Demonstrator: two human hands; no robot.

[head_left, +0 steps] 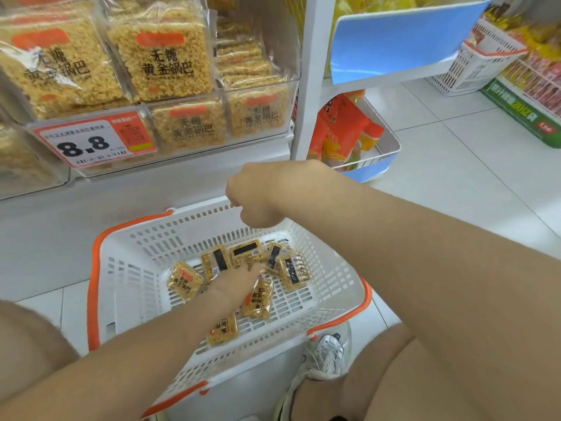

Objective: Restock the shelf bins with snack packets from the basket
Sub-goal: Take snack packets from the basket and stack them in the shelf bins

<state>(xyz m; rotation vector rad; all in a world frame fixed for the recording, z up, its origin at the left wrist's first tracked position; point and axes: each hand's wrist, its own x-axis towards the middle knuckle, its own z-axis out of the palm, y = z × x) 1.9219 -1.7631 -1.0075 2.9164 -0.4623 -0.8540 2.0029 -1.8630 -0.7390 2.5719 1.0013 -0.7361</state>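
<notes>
The left hand reaches down into the white basket, fingers stretched, touching the snack packets scattered on its bottom (free space is near the walls). The right hand is curled over the far rim; whether it grips, I cannot tell. Behind, the shelf bins stand nearly full.

Left hand among packets in basket, right hand above
</notes>
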